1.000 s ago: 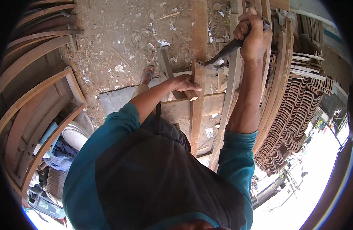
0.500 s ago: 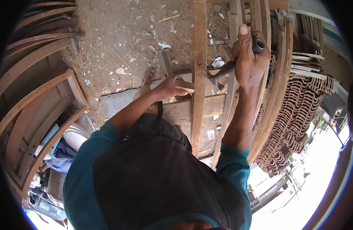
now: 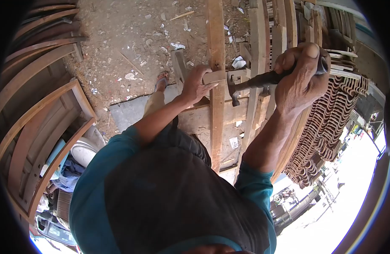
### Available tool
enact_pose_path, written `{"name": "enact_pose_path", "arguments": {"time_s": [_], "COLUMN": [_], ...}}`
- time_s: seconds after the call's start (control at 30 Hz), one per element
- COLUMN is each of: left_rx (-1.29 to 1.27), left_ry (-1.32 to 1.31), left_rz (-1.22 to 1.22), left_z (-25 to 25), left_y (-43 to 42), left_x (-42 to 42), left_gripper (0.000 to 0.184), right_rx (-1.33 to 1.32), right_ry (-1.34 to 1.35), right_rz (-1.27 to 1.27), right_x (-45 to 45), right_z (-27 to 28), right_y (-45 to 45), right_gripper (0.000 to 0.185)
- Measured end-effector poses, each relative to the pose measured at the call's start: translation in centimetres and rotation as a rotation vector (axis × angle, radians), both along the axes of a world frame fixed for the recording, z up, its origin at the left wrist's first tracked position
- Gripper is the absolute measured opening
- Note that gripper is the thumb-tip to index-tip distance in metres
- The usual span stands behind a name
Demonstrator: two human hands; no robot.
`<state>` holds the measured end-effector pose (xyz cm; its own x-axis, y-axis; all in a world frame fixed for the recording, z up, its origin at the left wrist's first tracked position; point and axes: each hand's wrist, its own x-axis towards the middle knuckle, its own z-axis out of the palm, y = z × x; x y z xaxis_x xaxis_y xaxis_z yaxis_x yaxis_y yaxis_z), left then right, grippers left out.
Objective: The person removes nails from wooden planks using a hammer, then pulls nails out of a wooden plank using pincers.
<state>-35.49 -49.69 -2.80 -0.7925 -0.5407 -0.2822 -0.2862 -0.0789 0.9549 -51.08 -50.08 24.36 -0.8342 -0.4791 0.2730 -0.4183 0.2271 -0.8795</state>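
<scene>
My left hand (image 3: pixel 196 86) pinches a small wooden block (image 3: pixel 214 77) between thumb and fingers. One end of the block lies over the long wooden beam (image 3: pixel 217 122), near its left edge. My right hand (image 3: pixel 303 76) is wrapped round the dark handle of a hammer (image 3: pixel 262 80), its thumb lying along the top. The hammer stretches leftward, and its metal head (image 3: pixel 233 90) is just right of the beam and close to the block's end. Whether the head touches the beam cannot be made out.
A wooden crosspiece (image 3: pixel 195 116) runs beneath the beam. Several timber lengths (image 3: pixel 256 63) stand to the right, beside stacked curved roof tiles (image 3: pixel 319 127). Wooden frames (image 3: pixel 42 169) lean at the left. Scraps litter the dirt floor (image 3: pixel 131 38).
My right hand has moved right and slightly down, and the hammer lies flatter, with its head closer to the block. My left hand has shifted slightly right and up with the block.
</scene>
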Motion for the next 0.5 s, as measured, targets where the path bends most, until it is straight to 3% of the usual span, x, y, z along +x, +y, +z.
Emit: {"name": "enact_pose_path", "arguments": {"time_s": [0.07, 0.33, 0.4, 0.43, 0.5], "left_rx": [-0.342, -0.297, -0.294, -0.250, -0.207], "left_ry": [0.222, 0.201, 0.224, 0.206, 0.188], "left_rz": [0.027, -0.016, 0.013, 0.024, 0.036], "left_z": [-1.5, -2.4, -1.6, -1.5, -1.3], "left_y": [1.1, 1.5, 1.6, 1.7, 1.8], "left_x": [-0.5, -0.5, -0.6, -0.6, -0.8], "left_gripper": [0.051, 0.053, 0.050, 0.050, 0.051], "right_rx": [0.040, 0.061, 0.578, 0.700, 0.590], "right_ry": [0.019, -0.039, 0.175, 0.114, 0.117], "right_rz": [0.032, 0.016, -0.125, -0.115, -0.041], "right_x": [-1.1, -4.5, -5.4, -4.5, -6.5], "right_z": [-2.1, -7.3, -6.9, -4.8, -8.0], "right_y": [-0.4, -4.7, -6.6, -8.2, -9.1], "right_gripper": [0.045, 0.041, 0.041, 0.043, 0.043]}}
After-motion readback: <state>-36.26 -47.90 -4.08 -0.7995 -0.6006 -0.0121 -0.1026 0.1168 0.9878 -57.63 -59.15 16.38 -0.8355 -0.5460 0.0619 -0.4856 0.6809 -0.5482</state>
